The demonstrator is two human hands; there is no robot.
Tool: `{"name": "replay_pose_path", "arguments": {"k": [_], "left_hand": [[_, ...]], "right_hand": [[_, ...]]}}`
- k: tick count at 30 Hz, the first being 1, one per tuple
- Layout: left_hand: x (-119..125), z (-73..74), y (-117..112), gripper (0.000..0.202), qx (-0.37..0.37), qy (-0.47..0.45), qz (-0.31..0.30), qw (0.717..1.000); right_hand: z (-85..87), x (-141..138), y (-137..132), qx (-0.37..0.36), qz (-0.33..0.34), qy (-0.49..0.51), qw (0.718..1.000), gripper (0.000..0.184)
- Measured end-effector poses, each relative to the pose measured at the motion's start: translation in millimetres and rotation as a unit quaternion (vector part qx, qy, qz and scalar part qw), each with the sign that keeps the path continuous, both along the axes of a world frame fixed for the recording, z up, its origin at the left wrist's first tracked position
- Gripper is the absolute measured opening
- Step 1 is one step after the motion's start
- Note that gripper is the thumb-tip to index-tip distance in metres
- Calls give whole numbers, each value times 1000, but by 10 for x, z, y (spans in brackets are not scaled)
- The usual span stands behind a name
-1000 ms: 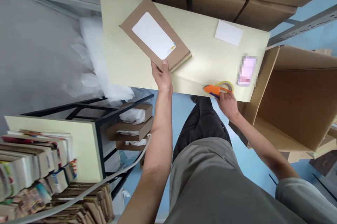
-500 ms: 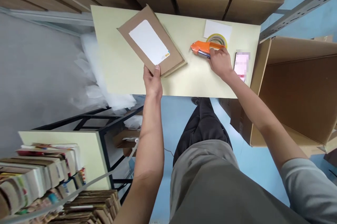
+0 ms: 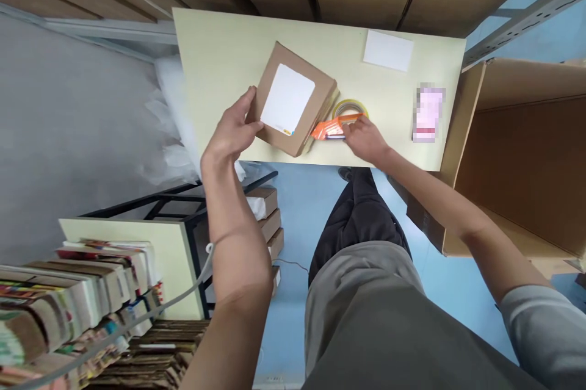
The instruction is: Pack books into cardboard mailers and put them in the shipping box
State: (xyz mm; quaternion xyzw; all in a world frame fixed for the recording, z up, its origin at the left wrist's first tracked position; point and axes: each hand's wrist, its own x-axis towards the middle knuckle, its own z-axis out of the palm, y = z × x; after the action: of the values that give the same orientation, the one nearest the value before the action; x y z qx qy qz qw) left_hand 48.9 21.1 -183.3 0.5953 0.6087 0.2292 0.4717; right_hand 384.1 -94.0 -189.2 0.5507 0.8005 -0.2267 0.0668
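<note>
My left hand grips the left edge of a flat brown cardboard parcel, thumb on its top face and fingers behind. The parcel is tilted over the table and bears a white label. My right hand is closed around an orange tape dispenser loaded with a roll of tape. The dispenser's front end meets the parcel's lower right side; whether tape sticks there I cannot make out.
On the pale yellow table lie a white paper and a phone. Brown boxes line the back. A large open carton stands to the right. Books crowd a lower shelf at left.
The parcel has been turned and brought nearer, and my left hand now holds its left edge. My right hand has moved the tape dispenser left and down against the parcel's side.
</note>
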Motion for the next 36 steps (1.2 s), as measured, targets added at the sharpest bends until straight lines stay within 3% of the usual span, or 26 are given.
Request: {"name": "replay_pose_path", "arguments": {"k": [3, 7, 11, 15, 20, 25, 31, 33, 36], "left_hand": [[222, -59, 110, 91, -14, 48, -30, 998], [955, -94, 19, 69, 55, 7, 5, 998], [1581, -120, -198, 86, 94, 34, 5, 995], [1666, -163, -255, 90, 119, 119, 4, 986], [1552, -204, -205, 98, 127, 118, -36, 984], [1549, -240, -202, 95, 136, 103, -35, 985], [1444, -284, -210, 73, 151, 95, -32, 983], [1403, -277, -209, 71, 159, 102, -47, 981], [1316, -233, -193, 72, 168, 107, -78, 977]], "right_hand": [[64, -379, -174, -26, 26, -23, 999, 25], [116, -851, -300, -40, -29, 2, 999, 32], [149, -1090, -322, -45, -73, 26, 996, 38], [146, -1119, -341, -50, -68, 29, 996, 41], [162, -1074, -385, -55, -54, 4, 997, 41], [225, -707, -550, -58, -45, -26, 997, 38], [310, 410, -868, -60, -99, -101, 988, 40], [276, 647, -819, -41, -109, -111, 987, 40], [152, 685, -611, -23, -108, -104, 989, 44]]}}
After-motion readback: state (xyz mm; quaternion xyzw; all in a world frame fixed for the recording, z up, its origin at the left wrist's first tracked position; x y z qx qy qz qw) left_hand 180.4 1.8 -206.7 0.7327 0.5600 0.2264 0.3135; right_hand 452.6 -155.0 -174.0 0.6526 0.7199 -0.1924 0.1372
